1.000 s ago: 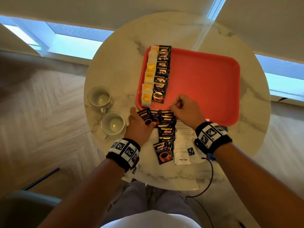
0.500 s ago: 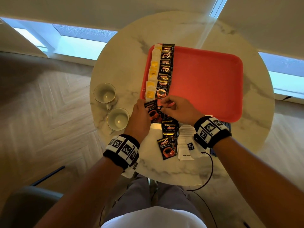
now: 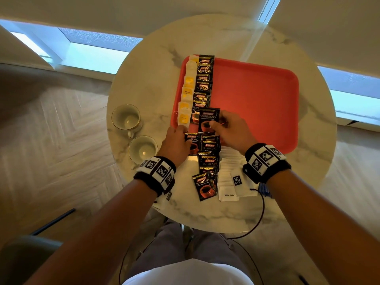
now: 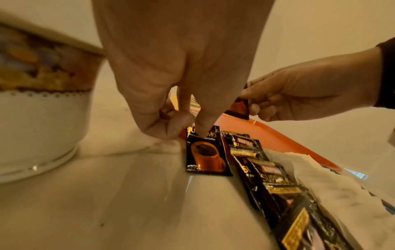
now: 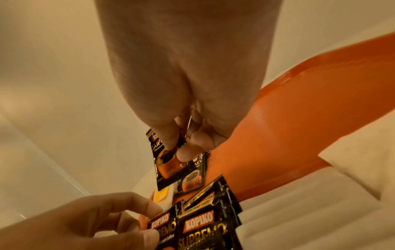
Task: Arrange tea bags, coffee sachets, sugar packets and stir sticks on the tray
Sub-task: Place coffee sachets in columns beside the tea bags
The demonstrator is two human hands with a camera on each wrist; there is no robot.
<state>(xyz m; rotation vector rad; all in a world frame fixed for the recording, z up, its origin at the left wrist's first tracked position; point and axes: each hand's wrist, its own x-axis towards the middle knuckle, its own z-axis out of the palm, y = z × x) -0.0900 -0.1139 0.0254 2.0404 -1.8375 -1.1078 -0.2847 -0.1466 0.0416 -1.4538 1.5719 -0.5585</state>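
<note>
A red tray [image 3: 257, 103] lies on the round marble table. Along its left edge runs a column of tea bags [image 3: 188, 89], with a column of black coffee sachets [image 3: 203, 79] beside it. My right hand [image 3: 213, 125] pinches one coffee sachet [image 3: 207, 117] over the near end of that column, seen close in the right wrist view [image 5: 164, 169]. My left hand [image 3: 184, 136] pinches the top of another coffee sachet [image 3: 192, 142] lying on the table just outside the tray's near-left corner [image 4: 205, 155]. More sachets [image 3: 208, 159] lie in an overlapping row beside it.
White sugar packets [image 3: 230, 177] are heaped on the table under my right wrist. Two empty cups [image 3: 126, 118] [image 3: 143, 150] stand left of the tray, close to my left hand. Most of the tray's floor right of the sachet column is bare.
My right hand has lifted a coffee sachet from the table's row and brought it forward over the tray. My left hand has shifted to another sachet by the tray's corner.
</note>
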